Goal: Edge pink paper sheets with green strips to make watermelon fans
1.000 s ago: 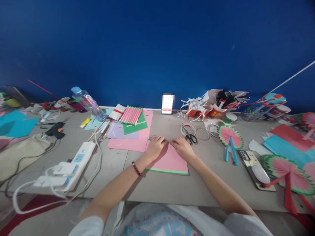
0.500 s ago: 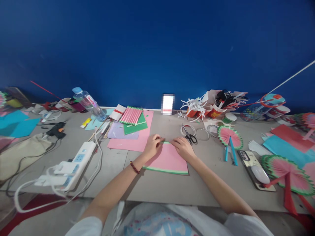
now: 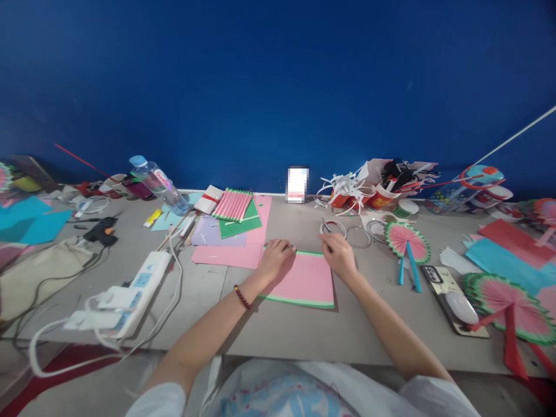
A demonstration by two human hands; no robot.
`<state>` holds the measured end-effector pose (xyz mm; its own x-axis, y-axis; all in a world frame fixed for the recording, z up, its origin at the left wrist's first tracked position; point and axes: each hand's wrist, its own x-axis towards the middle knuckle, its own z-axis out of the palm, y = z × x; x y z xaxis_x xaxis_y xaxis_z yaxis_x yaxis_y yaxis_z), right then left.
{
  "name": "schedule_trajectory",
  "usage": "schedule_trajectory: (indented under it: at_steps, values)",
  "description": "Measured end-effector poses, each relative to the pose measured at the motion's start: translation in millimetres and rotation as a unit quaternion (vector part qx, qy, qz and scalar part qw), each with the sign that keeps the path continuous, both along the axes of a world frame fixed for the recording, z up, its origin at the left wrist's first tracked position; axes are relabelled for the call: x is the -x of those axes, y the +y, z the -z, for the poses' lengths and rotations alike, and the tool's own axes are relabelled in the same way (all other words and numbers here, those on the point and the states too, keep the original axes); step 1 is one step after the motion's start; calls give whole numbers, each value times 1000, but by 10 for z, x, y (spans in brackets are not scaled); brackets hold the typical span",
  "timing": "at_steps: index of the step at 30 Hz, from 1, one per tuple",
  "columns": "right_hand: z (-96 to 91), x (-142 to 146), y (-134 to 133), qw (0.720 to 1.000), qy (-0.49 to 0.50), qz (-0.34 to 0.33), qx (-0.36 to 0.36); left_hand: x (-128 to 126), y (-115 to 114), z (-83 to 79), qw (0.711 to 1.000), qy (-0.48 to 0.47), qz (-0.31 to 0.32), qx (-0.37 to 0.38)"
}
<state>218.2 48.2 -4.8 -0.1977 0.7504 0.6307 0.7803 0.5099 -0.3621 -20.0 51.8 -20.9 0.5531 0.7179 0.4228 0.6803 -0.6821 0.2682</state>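
Note:
A pink paper sheet [image 3: 304, 281] with green strips along its near and far edges lies flat on the table in front of me. My left hand [image 3: 277, 258] rests on its far left corner, fingers lying over the paper and slightly bent. Just beyond the far right corner, my right hand [image 3: 341, 255] is curled over the handles of the scissors [image 3: 325, 223]. Only part of the blades shows; the handles are mostly hidden under the fingers. A tape roll [image 3: 345, 229] lies behind the scissors, beside another ring [image 3: 358, 237].
Left are a power strip [image 3: 145, 284], a glue gun [image 3: 102, 231], a bottle [image 3: 160, 182] and folded pink-green paper [image 3: 234, 205] on coloured sheets. A phone [image 3: 297, 184] stands at the wall. Right are paper fans [image 3: 408, 240], another phone with a mouse [image 3: 461, 307], and cups of scraps [image 3: 347, 194].
My right hand has left the paper's far edge, moved right and curled over the scissors' handles. My left hand has flattened onto the far left corner.

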Motion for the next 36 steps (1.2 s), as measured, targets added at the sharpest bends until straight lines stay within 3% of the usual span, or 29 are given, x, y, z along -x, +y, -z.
schedule_trajectory:
  at_steps: [3, 5, 9, 14, 20, 29, 31, 34, 36]
  values:
    - [-115, -397, 207, 988, 32, 152, 7, -9, 20, 21, 1000, -1, 1, 2]
    - [-152, -669, 371, 975, 28, 211, 58, -16, 17, 4, 1000, -6, 4, 12]
    - [-151, -956, 636, 945, -30, 261, 196, -30, -9, -61, 999, -5, 6, 34]
    - [-177, -896, 773, 901, -112, 308, 284, -43, -50, -119, 999, -6, -12, 47]
    - [-248, -832, 819, 884, -136, 329, 302, -22, -77, -193, 997, -25, -1, 74]
    - [-312, -825, 781, 888, -151, 325, 287, -24, -86, -237, 996, -5, -7, 87]
    - [-304, -846, 690, 902, -101, 323, 269, -29, -86, -233, 996, -5, -8, 86]
    - [-269, -842, 502, 933, 56, 272, 229, -32, -78, -214, 996, -10, -1, 84]
    - [-259, -789, 362, 929, 188, 213, 235, -31, -71, -193, 996, -18, 0, 83]
